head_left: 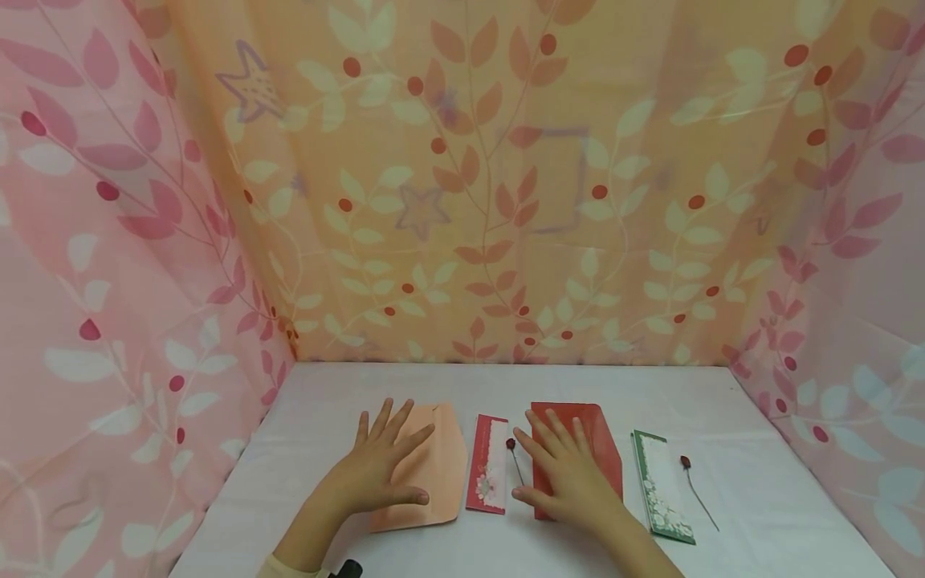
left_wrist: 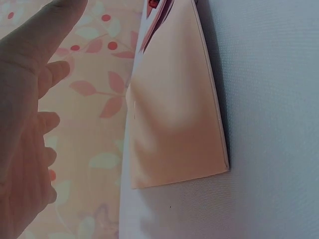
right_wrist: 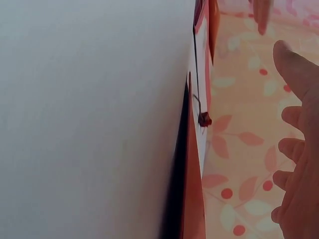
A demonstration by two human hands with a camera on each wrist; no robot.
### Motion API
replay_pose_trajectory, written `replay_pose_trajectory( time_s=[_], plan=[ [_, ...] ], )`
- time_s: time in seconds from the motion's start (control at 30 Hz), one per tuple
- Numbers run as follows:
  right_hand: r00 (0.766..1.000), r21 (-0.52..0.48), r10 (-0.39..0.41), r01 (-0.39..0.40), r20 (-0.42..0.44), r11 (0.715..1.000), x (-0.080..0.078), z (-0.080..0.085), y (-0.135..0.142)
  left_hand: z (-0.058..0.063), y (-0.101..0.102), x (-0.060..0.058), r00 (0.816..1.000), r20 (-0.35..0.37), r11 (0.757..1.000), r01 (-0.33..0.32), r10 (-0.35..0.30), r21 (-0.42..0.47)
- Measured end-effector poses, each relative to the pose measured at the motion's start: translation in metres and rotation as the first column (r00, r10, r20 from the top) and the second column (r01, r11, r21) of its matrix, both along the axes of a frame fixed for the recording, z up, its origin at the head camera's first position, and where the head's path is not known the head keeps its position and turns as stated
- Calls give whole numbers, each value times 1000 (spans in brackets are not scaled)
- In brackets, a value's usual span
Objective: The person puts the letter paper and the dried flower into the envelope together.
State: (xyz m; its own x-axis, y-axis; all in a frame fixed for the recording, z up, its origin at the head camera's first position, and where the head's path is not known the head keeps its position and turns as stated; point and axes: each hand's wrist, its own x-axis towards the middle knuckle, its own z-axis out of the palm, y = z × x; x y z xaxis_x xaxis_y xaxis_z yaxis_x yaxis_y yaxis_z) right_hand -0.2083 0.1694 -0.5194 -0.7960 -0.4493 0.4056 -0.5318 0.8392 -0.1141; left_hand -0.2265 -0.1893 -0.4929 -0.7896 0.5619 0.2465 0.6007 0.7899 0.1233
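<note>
My left hand [head_left: 383,474], fingers spread, hovers over a peach envelope [head_left: 444,482]; in the left wrist view a gap separates the hand from the envelope [left_wrist: 174,114]. Likewise spread, my right hand [head_left: 567,474] is above a red envelope [head_left: 607,449] and holds nothing. Between the two envelopes lie a narrow red-and-white floral card [head_left: 487,466] and a dried rose [head_left: 511,444] on a thin stem. The rose [right_wrist: 204,119] also shows in the right wrist view. Part of each envelope is hidden under the hands.
Right of the red envelope lie a green-and-white floral card [head_left: 661,490] and a second dried rose [head_left: 686,463]. All rest on a white-covered table [head_left: 405,381]. Patterned curtains [head_left: 491,177] enclose the back and both sides. A dark object [head_left: 350,569] shows by the left wrist.
</note>
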Motion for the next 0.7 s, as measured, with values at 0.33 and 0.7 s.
replay_pose_trajectory(
  time_s=[0.33, 0.7],
  plan=[
    [999, -9, 37, -37, 22, 999, -3, -3, -37, -2, -3, 1, 999, 35, 1000, -11, 11, -8],
    [990, -72, 125, -121, 60, 990, -8, -2, -68, -6, 0, 3, 994, 113, 1000, 0, 0, 2]
  ],
)
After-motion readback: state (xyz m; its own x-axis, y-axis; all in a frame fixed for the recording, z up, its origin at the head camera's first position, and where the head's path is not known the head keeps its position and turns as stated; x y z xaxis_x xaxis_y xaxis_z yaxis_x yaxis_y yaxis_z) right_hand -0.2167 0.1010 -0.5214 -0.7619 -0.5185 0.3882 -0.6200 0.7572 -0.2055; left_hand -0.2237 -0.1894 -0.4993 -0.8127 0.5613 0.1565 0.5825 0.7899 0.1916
